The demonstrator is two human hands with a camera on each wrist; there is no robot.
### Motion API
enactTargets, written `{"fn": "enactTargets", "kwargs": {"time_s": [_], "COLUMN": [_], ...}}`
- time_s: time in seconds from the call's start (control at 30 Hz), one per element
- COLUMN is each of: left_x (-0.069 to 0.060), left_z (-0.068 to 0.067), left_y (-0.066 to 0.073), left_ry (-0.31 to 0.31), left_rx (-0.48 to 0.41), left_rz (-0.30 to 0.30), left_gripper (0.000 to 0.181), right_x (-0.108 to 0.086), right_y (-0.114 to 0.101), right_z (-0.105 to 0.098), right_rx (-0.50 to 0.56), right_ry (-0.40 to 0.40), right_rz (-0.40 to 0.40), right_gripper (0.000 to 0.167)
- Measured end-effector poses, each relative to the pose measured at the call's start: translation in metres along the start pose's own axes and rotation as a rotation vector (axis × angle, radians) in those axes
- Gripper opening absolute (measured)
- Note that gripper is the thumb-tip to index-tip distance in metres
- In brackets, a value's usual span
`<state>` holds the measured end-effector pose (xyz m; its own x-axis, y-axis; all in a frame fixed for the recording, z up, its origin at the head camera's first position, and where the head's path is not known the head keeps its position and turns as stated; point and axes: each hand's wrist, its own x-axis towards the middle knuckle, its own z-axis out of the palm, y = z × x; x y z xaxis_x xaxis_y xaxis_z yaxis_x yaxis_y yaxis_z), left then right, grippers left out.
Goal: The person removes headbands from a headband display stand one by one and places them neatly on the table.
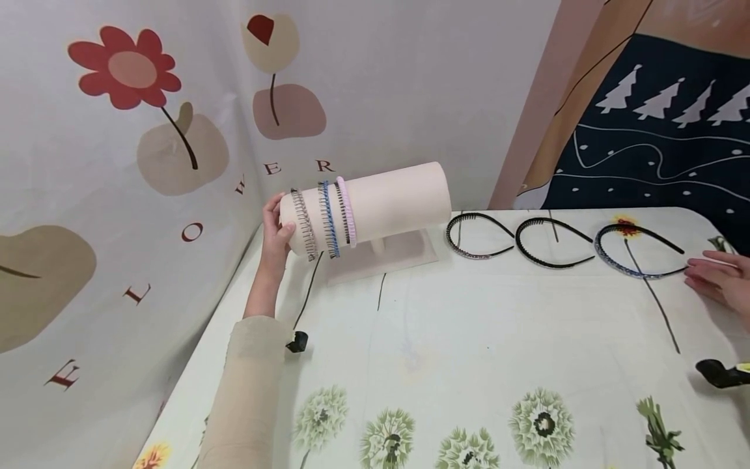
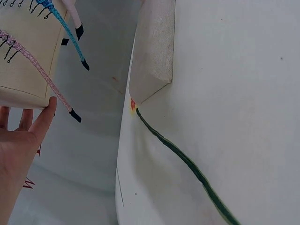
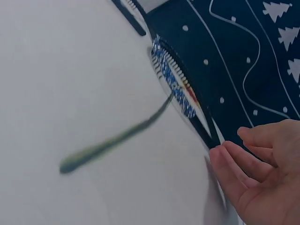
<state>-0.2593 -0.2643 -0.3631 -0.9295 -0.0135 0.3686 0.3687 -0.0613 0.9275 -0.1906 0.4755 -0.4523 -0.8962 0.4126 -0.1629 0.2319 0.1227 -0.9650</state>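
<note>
A left hand (image 1: 274, 233) gripping a headband stand (image 1: 404, 202), a right hand (image 1: 723, 277) at a glittery blue headband (image 1: 641, 277)

We are seeing the left hand holding the stand's left end, thumb in front; its other fingers are partly hiding behind, so we are missing their full hold. The cream cylinder is sitting toward the back of the bench (image 1: 445, 339), carrying a silvery-pink headband (image 1: 305, 225), a bright blue headband (image 1: 329, 218) and a lilac headband (image 1: 348, 212); the left wrist view is cutting off all three. To the right, a slim dark headband (image 1: 480, 256), a black headband (image 1: 536, 261) and the glittery one are lying in a row. The frame edge is cropping the right hand in the head view; its fingers are extending loosely by the glittery band's ends, exact contact being unclear to us.
</note>
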Motion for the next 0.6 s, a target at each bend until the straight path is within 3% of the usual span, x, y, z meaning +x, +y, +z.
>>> {"fn": "enactTargets", "kwargs": {"time_s": [0.1, 0.2, 0.33, 0.43, 0.6], "left_x": [0.0, 0.0, 0.0, -0.001, -0.001], "left_z": [0.0, 0.0, 0.0, 0.0, 0.0], "left_y": [0.0, 0.0, 0.001, 0.0, 0.0], "left_ry": [0.0, 0.002, 0.004, 0.004, 0.005], "left_rx": [0.002, 0.004, 0.003, 0.001, -0.002], "left_rz": [0.0, -0.003, -0.012, -0.013, -0.012], "left_gripper": [0.061, 0.061, 0.062, 0.062, 0.062], "right_x": [0.0, 0.001, -0.004, -0.016, -0.04], "right_y": [0.001, 0.0, -0.01, -0.025, -0.054], "right_z": [0.0, 0.002, 0.012, 0.024, 0.049], "right_rx": [0.096, 0.258, 0.313, 0.226, -0.006], "right_ry": [-0.066, -0.156, -0.216, -0.215, -0.231], "right_rz": [-0.065, -0.106, -0.117, -0.121, -0.145], "right_gripper": [0.045, 0.038, 0.039, 0.033, 0.022]}}
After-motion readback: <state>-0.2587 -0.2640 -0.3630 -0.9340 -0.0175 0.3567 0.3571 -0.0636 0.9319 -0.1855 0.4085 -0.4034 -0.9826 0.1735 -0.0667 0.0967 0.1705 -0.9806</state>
